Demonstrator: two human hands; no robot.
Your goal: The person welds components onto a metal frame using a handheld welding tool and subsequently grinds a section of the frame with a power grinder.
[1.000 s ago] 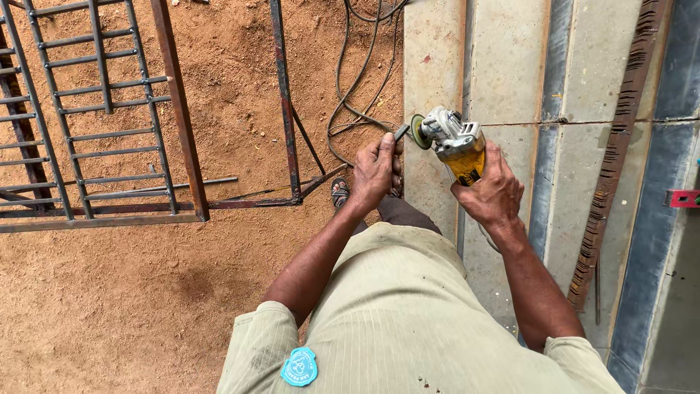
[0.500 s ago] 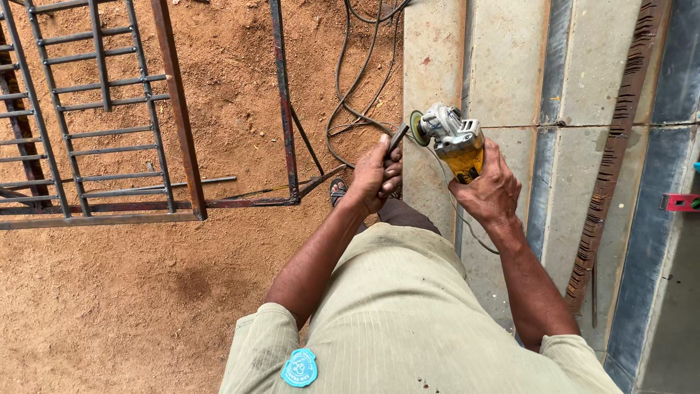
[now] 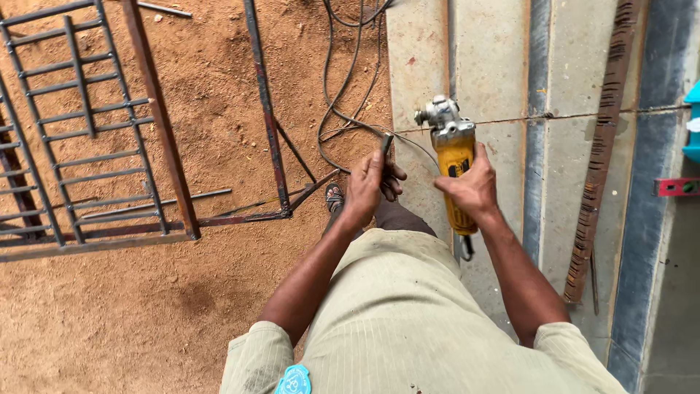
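Right hand: grip clamped around the yellow body of the angle grinder, fingers wrapped from the right side.
Angle grinder: held in the air above the concrete slab, grey metal head pointing away from the person, rear end toward the body; black cord hangs from the rear.
Left hand: grip closed on a small dark wrench, which stands up out of the fist, just left of the grinder and not touching it.
Foot: a sandal shows below the left hand, on the soil at the slab edge.
Metal gate: lies flat on the red soil, well to the left.
Cables: black loops on the soil, beyond the left hand.
Rusty ribbed bar: lies along the slab, right of the grinder.
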